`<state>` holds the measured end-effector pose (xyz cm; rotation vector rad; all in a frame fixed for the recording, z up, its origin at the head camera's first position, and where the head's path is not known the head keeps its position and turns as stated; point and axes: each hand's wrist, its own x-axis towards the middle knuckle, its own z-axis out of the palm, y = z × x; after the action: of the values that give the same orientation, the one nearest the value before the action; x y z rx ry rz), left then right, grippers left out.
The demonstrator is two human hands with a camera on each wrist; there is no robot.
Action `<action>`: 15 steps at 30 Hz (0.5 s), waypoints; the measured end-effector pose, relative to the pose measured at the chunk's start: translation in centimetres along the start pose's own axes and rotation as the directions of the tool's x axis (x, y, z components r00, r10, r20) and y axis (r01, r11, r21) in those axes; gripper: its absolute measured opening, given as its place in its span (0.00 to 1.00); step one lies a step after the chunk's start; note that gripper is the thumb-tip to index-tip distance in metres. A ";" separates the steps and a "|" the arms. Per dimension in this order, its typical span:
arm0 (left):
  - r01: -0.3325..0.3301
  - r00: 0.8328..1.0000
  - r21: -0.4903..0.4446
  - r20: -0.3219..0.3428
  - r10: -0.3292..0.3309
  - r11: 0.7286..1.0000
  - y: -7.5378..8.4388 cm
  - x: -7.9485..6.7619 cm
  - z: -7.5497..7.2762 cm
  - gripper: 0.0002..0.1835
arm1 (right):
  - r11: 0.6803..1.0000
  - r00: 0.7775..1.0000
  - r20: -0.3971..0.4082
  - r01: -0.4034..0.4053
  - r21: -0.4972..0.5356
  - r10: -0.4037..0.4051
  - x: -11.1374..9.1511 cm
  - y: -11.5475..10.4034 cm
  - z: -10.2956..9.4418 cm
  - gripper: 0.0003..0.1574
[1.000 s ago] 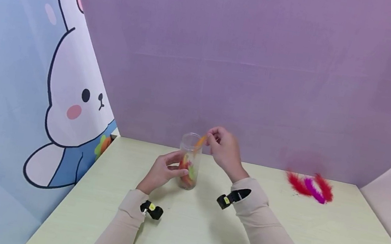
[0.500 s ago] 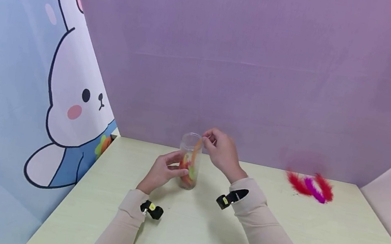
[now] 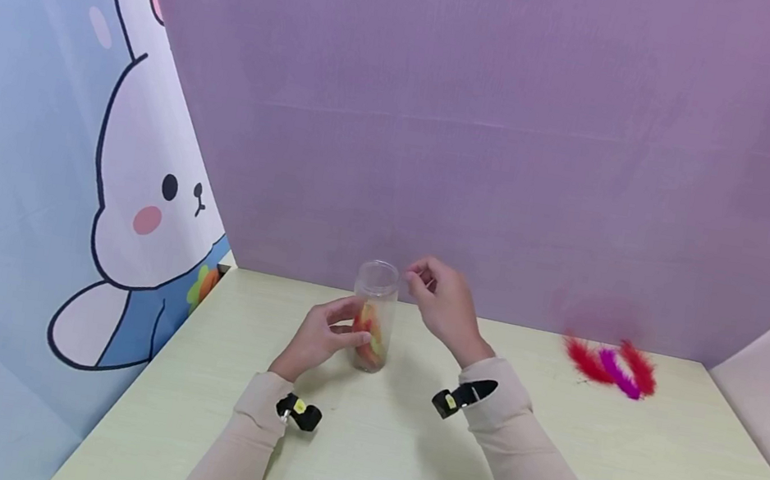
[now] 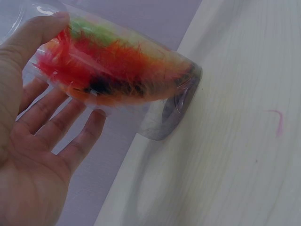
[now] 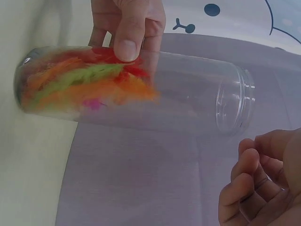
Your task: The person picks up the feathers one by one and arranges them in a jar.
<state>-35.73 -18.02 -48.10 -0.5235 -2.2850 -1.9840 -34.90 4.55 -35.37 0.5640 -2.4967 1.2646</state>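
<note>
A clear, open-topped plastic jar (image 3: pixel 385 303) stands on the table, with orange, red and green feathers (image 5: pixel 75 82) bunched in its lower part. My left hand (image 3: pixel 322 336) grips the jar from the left side, thumb across the front and fingers behind. In the left wrist view, the jar's feathers (image 4: pixel 113 61) press against the wall beside the thumb. Just right of the jar's mouth is my right hand (image 3: pixel 446 303), its fingers loosely bent and holding nothing. From the right wrist view, the right fingertips (image 5: pixel 249 160) are beside the rim, apart from it.
Two red feathers and a magenta feather (image 3: pixel 619 374) lie near the back right of the table (image 3: pixel 657 471). A purple cloth (image 3: pixel 521 128) hangs behind the table, and a blue cloth with a cartoon rabbit (image 3: pixel 124 234) hangs on the left.
The orange feather that my right hand pinched has gone down through the jar's mouth and been let go. My right hand has drawn slightly right of the rim; my left hand stays put.
</note>
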 end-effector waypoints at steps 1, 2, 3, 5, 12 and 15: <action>-0.002 1.000 0.000 0.000 0.002 1.000 0.0 0.0 0.0 0.34 | 1.000 1.000 -0.003 -0.001 0.007 0.001 -0.1 0.3 -0.1 0.08; -0.001 1.000 -0.002 -0.001 0.001 1.000 -0.1 0.1 0.0 0.35 | 1.000 1.000 -0.006 -0.004 0.009 0.004 -0.3 0.7 -0.1 0.09; 0.000 1.000 -0.005 -0.001 0.000 1.000 -0.1 0.1 0.0 0.35 | 1.000 1.000 -0.008 -0.007 0.013 0.008 -0.4 1.0 -0.2 0.09; 0.009 1.000 -0.007 -0.003 -0.009 1.000 -0.1 0.1 0.0 0.35 | 0.999 1.000 -0.007 -0.025 0.025 0.025 -0.8 1.8 -0.4 0.09; 0.021 1.000 -0.002 -0.003 -0.021 1.000 0.0 0.1 0.0 0.35 | 0.994 0.994 0.005 -0.107 0.035 0.107 -2.5 5.3 -1.7 0.12; 0.021 1.000 0.006 -0.004 -0.021 1.000 0.1 0.1 0.0 0.35 | 0.990 0.990 -0.006 -0.138 0.017 0.138 -3.3 7.3 -2.4 0.13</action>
<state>-35.77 -17.99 -47.99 -0.4961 -2.3033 -1.9847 -35.17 11.20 -40.54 0.3949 -2.5600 1.3345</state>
